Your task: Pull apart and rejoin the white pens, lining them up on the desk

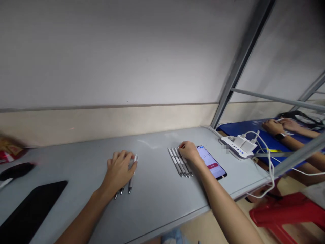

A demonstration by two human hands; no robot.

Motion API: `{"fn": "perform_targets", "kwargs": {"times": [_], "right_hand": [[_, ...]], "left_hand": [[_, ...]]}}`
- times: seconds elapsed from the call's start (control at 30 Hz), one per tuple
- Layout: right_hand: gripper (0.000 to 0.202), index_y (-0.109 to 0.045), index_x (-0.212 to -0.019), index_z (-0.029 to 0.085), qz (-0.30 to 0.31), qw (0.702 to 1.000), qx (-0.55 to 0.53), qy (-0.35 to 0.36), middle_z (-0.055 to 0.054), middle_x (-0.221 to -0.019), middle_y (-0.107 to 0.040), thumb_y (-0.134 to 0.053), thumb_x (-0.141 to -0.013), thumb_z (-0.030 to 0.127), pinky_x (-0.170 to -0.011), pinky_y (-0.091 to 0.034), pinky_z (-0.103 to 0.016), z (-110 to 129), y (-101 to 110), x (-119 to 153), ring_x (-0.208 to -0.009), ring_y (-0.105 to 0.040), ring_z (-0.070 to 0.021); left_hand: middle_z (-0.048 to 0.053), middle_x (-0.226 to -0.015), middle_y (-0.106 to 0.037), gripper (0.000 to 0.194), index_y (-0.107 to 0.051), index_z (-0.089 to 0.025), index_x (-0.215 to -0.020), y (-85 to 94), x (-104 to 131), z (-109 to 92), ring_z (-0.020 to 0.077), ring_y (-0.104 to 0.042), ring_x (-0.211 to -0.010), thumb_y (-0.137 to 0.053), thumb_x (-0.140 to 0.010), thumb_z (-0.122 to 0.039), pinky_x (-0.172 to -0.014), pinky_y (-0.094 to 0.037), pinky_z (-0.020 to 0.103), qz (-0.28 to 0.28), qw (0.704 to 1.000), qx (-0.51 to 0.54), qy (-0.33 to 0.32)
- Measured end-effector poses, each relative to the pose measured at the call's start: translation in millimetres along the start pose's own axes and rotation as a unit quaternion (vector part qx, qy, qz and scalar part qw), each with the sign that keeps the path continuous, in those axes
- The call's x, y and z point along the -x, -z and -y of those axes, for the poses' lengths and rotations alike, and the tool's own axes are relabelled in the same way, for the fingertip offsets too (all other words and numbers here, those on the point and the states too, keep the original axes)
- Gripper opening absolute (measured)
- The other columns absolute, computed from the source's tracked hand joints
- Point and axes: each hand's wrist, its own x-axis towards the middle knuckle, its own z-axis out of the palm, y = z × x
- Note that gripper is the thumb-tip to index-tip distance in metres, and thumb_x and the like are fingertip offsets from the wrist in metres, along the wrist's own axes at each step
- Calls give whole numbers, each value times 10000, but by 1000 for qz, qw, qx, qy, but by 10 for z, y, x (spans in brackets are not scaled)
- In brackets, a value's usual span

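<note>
Between left hand and pen row, tabletop stretches.

The left grip hides much of the pens beneath it; the right forearm covers part of the phone. The left edge cuts off a blurred red packet and a black pad.

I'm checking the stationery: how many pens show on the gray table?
7 visible: three pens partly covered by the left hand, four pens side by side at the right hand. More may be hidden.
</note>
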Motion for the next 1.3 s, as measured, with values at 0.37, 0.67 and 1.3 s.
{"fn": "perform_targets", "kwargs": {"times": [0.37, 0.67, 1.3], "right_hand": [[204, -744, -817, 149, 28, 999, 33, -13, -116, -815, -733, -581, -694, 156, -621, -408, -243, 16, 50, 30, -753, -657, -199], [191, -741, -806, 155, 30, 999, 33, -13, -109, -801, -732, -586, -696, 149, -613, -401, -243, 45, 85, 61, -749, -657, -199], [179, -668, -975, 178, -48, 970, -86, 224, -19, -751, -643, -547, -843, 197, -640, -386, -244, 232, -64, 228, -662, -554, -132]], "left_hand": [[72, -995, -636, 231, -607, -218, -931, 10, -1, -3, 276, -477, -973, -436, -888, -368, -751, -312, 378, 8, 1000, 29, 0], [55, -946, -661, 215, -583, -212, -914, 80, 5, -45, 266, -487, -964, -437, -894, -369, -733, -271, 357, 25, 998, 50, -16], [21, -793, -614, 239, -579, -227, -1004, 91, 40, -129, 235, -556, -867, -460, -797, -213, -797, -298, 384, 70, 993, 53, -84]]}}
